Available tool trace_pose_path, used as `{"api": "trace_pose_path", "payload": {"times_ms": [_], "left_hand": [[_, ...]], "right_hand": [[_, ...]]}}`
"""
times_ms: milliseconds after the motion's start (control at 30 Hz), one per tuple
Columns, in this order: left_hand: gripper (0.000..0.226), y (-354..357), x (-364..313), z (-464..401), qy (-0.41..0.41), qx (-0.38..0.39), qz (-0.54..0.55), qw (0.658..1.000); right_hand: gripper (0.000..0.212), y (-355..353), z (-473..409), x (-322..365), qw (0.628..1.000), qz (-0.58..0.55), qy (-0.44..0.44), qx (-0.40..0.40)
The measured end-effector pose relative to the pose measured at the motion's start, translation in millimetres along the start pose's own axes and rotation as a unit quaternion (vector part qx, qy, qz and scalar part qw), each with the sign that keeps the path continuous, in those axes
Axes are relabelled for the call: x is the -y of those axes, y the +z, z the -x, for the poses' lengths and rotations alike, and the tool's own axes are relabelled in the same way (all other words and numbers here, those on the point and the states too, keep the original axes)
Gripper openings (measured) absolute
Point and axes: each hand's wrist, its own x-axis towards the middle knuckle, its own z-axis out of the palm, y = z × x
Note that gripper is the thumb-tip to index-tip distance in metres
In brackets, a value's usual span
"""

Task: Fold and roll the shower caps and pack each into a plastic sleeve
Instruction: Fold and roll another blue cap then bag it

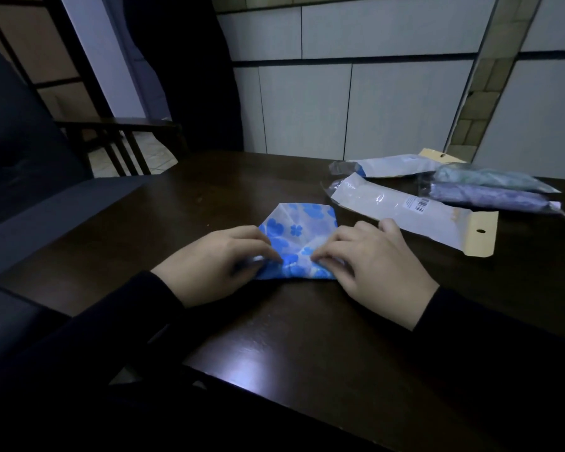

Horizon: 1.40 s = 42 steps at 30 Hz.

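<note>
Head view: L hand (214,256) & R hand (369,259) are pinching the near edge of a blue-flowered shower cap (294,230) on the dark tabletop (307,337), prob. starting the roll; empty plastic sleeve (402,212) is waiting just beside.

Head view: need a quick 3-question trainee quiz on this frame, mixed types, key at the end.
1. True or false: both the left hand and the right hand pinch the near edge of the blue flowered shower cap.
2. Which side of the cap do the plastic sleeves lie on? A) left B) right C) in front of the hands, near the table edge
3. Fill in: the sleeve with the barcode label lies ___ the table, beside two packed rolled caps.

Key: 1 true; 2 B; 3 flat on
</note>
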Motion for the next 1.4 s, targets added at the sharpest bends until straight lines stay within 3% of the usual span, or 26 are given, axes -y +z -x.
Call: {"api": "trace_pose_path", "payload": {"times_ms": [267,467,700,933,1033,1133,1233,1300,1400], "left_hand": [[0.042,1,1,-2,-0.053,-0.014,0.02,0.998],[0.043,2,3,-5,-0.073,-0.015,0.04,0.996],[0.034,-2,-2,-5,-0.096,0.011,0.074,0.993],[0.005,2,-3,-8,-0.166,-0.029,0.078,0.983],[0.012,5,0,-8,-0.167,-0.038,0.061,0.983],[0.029,10,3,-6,-0.099,-0.07,0.03,0.992],[0.025,16,0,-4,-0.028,-0.094,-0.024,0.995],[0.034,19,-2,-3,0.004,-0.106,-0.051,0.993],[0.042,17,-5,-2,-0.009,-0.101,-0.05,0.994]], "right_hand": [[0.046,-11,1,4,0.993,0.04,0.043,0.099],[0.035,-13,-4,2,0.992,0.032,0.046,0.112],[0.035,-15,-4,-6,0.97,-0.122,0.131,0.164],[0.024,-6,1,-5,0.98,-0.097,0.158,0.072],[0.026,-4,0,-4,0.986,-0.072,0.14,0.06],[0.024,-2,-1,-6,0.991,-0.051,0.122,0.025],[0.014,-2,-1,-6,0.995,-0.038,0.085,-0.023],[0.007,-2,-1,-4,0.998,-0.024,0.062,-0.023],[0.014,-3,-1,-4,0.999,-0.01,0.052,-0.001]]}}
